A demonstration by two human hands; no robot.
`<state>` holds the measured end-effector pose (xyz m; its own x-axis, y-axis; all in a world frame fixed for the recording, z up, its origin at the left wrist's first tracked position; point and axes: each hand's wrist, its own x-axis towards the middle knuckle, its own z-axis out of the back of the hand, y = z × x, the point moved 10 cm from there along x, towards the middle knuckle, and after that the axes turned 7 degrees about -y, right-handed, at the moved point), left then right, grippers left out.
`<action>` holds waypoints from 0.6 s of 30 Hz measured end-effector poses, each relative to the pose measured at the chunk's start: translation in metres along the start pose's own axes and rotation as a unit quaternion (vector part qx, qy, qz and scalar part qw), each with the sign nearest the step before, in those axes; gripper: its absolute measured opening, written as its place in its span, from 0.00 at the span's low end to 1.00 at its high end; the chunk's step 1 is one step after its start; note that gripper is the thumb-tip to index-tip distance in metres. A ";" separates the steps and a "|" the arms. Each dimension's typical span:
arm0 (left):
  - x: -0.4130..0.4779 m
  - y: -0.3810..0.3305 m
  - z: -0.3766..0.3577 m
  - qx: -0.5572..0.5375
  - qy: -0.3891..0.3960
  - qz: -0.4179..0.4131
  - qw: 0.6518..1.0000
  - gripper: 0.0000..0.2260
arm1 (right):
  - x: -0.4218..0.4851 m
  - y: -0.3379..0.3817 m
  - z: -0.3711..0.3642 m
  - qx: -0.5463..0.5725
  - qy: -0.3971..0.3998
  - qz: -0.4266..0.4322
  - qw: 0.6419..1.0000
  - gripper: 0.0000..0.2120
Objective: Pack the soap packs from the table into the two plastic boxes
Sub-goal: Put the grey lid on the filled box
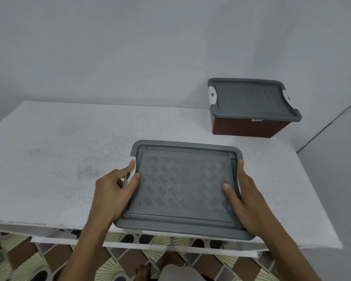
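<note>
A plastic box with a grey patterned lid sits at the near edge of the white table. My left hand grips its left side, fingers on the white latch. At the lid's right side, my right hand holds the edge with the thumb lying on top. A second box, brown with a grey lid on and white latches, stands at the far right against the wall. No soap packs are in view.
A pale wall runs behind the table and along its right side. Below the table's front edge lies a patterned tiled floor, with my foot visible on it.
</note>
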<state>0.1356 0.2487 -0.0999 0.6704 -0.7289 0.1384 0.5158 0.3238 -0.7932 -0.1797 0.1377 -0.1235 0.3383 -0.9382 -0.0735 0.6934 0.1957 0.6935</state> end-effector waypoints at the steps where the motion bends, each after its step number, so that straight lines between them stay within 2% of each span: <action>1: 0.001 -0.002 -0.003 -0.002 -0.003 0.002 1.000 0.17 | 0.005 -0.001 0.003 -0.008 0.000 0.003 1.000 0.37; 10: 0.016 -0.056 -0.068 0.020 0.006 -0.019 1.000 0.21 | 0.054 -0.046 0.056 -0.119 -0.005 -0.017 0.993 0.36; 18: 0.007 -0.115 -0.144 0.024 0.033 -0.066 0.997 0.25 | 0.084 -0.109 0.125 -0.227 -0.074 -0.107 0.965 0.32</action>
<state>0.0047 0.1193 -0.0934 0.5593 -0.8048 0.1987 0.6231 0.2501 -0.7410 -0.3058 0.0016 -0.1157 0.0853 -0.9949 -0.0529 0.9558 0.0668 0.2862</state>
